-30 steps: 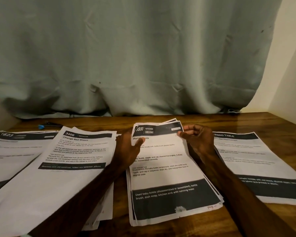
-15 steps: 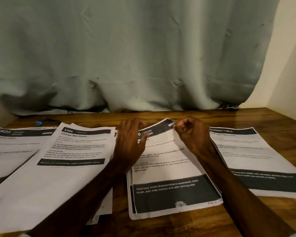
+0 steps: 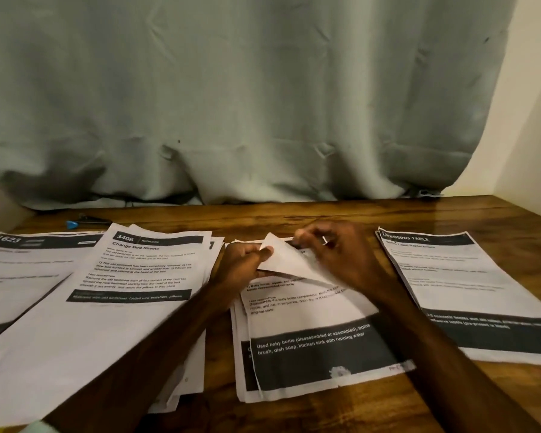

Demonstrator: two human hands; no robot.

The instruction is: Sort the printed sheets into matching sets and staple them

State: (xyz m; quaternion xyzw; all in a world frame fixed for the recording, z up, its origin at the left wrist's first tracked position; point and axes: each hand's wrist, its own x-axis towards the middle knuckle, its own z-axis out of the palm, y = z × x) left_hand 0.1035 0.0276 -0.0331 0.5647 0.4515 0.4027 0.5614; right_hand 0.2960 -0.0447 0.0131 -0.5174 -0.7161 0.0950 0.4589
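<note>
Left hand point(image 3: 247, 265) and right hand point(image 3: 341, 254) both pinch the top sheet point(image 3: 283, 260) of the stack point(image 3: 310, 342) mid-worktop point(image 3: 294, 215), far end curled back, I'm guessing to check the page underneath.

top sheet point(image 3: 310, 320), far corner folded back, left hand point(image 3: 244, 260) now pinching it

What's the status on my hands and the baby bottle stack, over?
Left hand pinches top sheet by folded-back flap; right hand pinches its far edge. Baby bottle stack flat on table beneath. Nothing else on it.
</note>
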